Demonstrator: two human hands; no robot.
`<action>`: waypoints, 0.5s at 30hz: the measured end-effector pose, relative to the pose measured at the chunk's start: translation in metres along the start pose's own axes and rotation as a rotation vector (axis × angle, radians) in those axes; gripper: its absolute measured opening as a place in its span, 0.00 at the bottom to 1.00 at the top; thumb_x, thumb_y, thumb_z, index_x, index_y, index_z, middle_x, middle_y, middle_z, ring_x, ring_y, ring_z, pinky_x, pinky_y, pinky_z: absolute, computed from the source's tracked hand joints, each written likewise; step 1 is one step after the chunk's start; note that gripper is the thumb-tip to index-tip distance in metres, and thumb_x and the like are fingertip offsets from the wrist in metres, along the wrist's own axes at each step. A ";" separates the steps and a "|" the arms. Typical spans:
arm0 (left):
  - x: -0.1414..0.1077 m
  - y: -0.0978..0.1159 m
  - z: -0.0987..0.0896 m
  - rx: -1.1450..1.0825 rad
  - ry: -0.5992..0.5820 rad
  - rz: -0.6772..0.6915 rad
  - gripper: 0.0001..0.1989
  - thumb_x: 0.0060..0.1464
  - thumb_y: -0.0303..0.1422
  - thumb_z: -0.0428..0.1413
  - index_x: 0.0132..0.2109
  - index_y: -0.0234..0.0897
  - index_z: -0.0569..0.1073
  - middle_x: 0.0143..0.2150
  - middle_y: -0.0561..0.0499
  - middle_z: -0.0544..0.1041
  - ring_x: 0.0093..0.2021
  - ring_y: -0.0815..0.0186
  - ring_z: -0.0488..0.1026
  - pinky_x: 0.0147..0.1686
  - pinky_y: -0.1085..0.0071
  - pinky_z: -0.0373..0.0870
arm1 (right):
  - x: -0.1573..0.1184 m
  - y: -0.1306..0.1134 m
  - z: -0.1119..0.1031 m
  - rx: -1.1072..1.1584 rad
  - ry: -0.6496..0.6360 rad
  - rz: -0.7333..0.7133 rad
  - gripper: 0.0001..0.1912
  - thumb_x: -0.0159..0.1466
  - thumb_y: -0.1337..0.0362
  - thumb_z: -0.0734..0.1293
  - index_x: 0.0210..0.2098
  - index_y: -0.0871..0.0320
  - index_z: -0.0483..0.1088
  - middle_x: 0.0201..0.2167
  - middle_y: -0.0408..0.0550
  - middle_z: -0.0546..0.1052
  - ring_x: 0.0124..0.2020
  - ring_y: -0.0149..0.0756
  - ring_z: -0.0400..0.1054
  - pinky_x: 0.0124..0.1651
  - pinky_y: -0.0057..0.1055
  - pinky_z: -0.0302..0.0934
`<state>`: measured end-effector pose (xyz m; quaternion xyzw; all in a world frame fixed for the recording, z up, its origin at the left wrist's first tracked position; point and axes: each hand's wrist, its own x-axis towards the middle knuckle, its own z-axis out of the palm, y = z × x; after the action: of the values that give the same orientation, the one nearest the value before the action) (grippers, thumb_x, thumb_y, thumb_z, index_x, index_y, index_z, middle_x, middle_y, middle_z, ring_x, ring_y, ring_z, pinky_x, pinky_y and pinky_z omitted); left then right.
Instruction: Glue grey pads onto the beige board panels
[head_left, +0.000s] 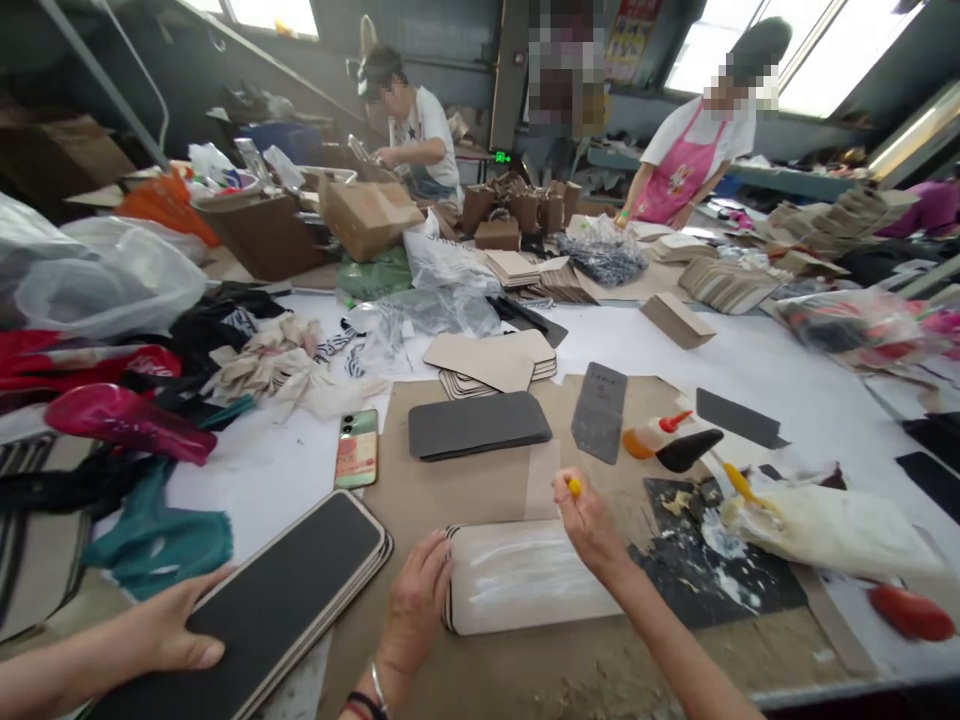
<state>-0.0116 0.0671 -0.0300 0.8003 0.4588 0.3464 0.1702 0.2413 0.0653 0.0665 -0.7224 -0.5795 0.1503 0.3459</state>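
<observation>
A beige panel point(517, 580) with rounded corners and shiny white streaks lies in front of me, with black-edged layers under its left side. My left hand point(412, 600), wearing a bracelet, holds that left edge with its fingers together; the thumb is hidden. Over the panel's right part, my right hand point(592, 520) is closed around a yellow-handled tool point(574, 486) whose working end is hidden. To the left, a co-worker's hand point(172, 630) grips a stack of black-faced panels point(285, 590) with pale borders.
Dark grey panels point(480, 425) and beige panels point(491, 358) lie beyond. A phone point(356, 448) is left of them. On the right are a glue-smeared black sheet point(712, 550), a plastic bag of whitish paste point(832, 525) and a red-tipped bottle point(652, 437). Two people work across the table.
</observation>
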 end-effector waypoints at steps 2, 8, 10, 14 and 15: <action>0.032 -0.010 0.006 -0.008 0.085 -0.101 0.12 0.58 0.36 0.47 0.45 0.38 0.70 0.45 0.46 0.75 0.46 0.61 0.72 0.47 0.60 0.72 | 0.030 0.014 0.010 -0.109 -0.055 -0.067 0.16 0.66 0.57 0.51 0.29 0.56 0.63 0.23 0.44 0.69 0.25 0.34 0.64 0.29 0.28 0.56; 0.109 -0.060 0.023 -0.044 0.178 -0.623 0.16 0.53 0.37 0.49 0.44 0.32 0.71 0.42 0.38 0.76 0.43 0.56 0.74 0.43 0.58 0.71 | 0.093 0.022 0.076 -0.339 -0.250 -0.320 0.06 0.60 0.62 0.64 0.36 0.53 0.69 0.33 0.47 0.72 0.35 0.36 0.67 0.33 0.28 0.59; 0.122 -0.073 0.027 -0.044 0.166 -0.662 0.14 0.53 0.36 0.48 0.40 0.31 0.73 0.39 0.39 0.77 0.41 0.57 0.74 0.42 0.60 0.71 | 0.106 0.016 0.093 -0.389 -0.302 -0.345 0.10 0.56 0.64 0.68 0.38 0.52 0.69 0.35 0.46 0.71 0.35 0.36 0.67 0.31 0.27 0.59; 0.133 -0.079 0.028 -0.051 0.150 -0.642 0.14 0.54 0.34 0.46 0.36 0.33 0.74 0.36 0.42 0.78 0.39 0.59 0.74 0.42 0.61 0.70 | 0.123 0.010 0.111 -0.469 -0.432 -0.383 0.11 0.53 0.68 0.70 0.36 0.50 0.69 0.35 0.45 0.70 0.37 0.36 0.66 0.27 0.24 0.55; 0.133 -0.077 0.028 -0.049 0.155 -0.637 0.14 0.54 0.33 0.45 0.37 0.33 0.74 0.37 0.41 0.77 0.39 0.59 0.74 0.43 0.61 0.70 | 0.126 0.011 0.112 -0.478 -0.462 -0.391 0.09 0.54 0.68 0.69 0.35 0.51 0.69 0.35 0.45 0.70 0.37 0.35 0.66 0.27 0.24 0.55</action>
<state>0.0057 0.2218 -0.0419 0.5835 0.6894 0.3463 0.2537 0.2158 0.2194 0.0025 -0.6055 -0.7878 0.1009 0.0503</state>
